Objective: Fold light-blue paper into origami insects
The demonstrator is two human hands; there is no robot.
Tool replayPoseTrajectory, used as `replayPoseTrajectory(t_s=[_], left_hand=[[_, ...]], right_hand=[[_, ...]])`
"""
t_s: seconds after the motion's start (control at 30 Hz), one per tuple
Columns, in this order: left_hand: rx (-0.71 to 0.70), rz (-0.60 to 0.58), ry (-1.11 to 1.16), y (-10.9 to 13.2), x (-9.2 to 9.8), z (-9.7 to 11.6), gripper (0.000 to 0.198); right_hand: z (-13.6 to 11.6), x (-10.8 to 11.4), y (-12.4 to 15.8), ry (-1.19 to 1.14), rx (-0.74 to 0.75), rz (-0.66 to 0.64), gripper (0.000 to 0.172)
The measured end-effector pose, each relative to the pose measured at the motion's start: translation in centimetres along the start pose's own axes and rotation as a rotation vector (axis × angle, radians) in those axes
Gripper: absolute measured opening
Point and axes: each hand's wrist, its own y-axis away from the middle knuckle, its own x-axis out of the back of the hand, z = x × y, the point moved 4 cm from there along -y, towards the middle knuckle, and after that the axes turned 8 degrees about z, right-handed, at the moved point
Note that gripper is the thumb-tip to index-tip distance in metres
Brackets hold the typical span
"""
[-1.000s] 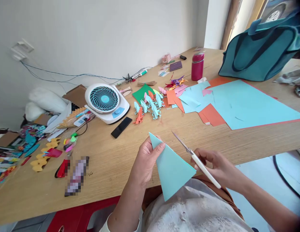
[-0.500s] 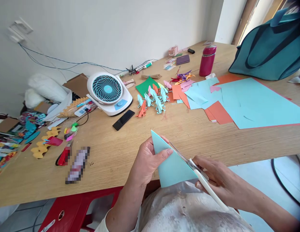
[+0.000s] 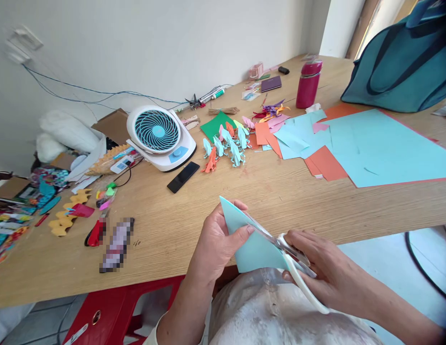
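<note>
Fingers of the left hand (image 3: 217,244) pinch a pointed piece of light-blue paper (image 3: 257,254), thumb in front, at the near edge of the light-brown wooden bench (image 3: 161,230). Fingers of the right hand (image 3: 320,263) are wrapped about white-handled metal scissors (image 3: 289,264), whose blades lie along the paper's slanting upper edge. Beyond both hands, small light-blue and orange paper figures (image 3: 235,157) lie near a flat black phone (image 3: 183,177).

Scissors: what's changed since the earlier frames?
Right hand brought the scissors toward the left hand, to the edge of the blue paper; they began apart from it. The paper looks tipped flatter. Nothing let go: left hand still grips paper, right hand scissors. Fan and phone stayed put.
</note>
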Motion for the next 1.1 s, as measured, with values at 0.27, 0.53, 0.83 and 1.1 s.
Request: replayPoseTrajectory(t_s=[0.27,0.53,0.83,1.1], left_hand=[[-0.005,-0.01,0.006,0.23,0.4,0.1,0.035],[0.004,-0.013,0.052,0.46,0.35,0.34,0.034],[0.01,-0.026,0.082,0.46,0.42,0.39,0.037],[-0.002,-0.048,0.087,0.62,0.46,0.55,0.034]], right_hand=[[-0.16,-0.06,-0.04,0.019,0.025,0.004,0.016],[0.06,-0.55,0.09,-0.022,0.01,-0.025,0.018],[0.04,-0.64,0.12,-0.053,0.027,-0.021,0.02],[0.2,-0.8,0.11,-0.018,0.049,-0.015,0.024]])
